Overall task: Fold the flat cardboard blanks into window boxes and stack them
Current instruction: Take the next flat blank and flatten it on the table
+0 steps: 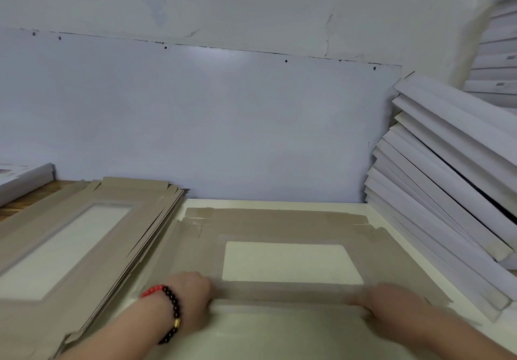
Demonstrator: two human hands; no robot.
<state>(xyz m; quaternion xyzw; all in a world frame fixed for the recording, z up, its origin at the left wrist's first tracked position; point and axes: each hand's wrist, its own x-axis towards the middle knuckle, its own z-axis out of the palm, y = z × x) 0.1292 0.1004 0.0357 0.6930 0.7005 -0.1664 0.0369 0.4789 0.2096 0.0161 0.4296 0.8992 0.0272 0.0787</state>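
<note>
A grey-brown cardboard blank (282,229) with a rectangular window lies flat on the white bench (279,331). The left hand (193,298) and right hand (391,303) grip its near flap at either end, fingers curled over the edge.

A pale grey-white wall (223,4) fills the background, cracked on the right. Fixed across it, a large white flat panel (209,124), small dark screw spots dotting its top edge, a soft glare near the middle. Below sits the cream-white bench (279,329), smooth and matte. At far left, a strip of brown wooden surface (30,197) shows. A red-and-dark beaded bracelet (170,312) with one gold bead circles a wrist.
</note>
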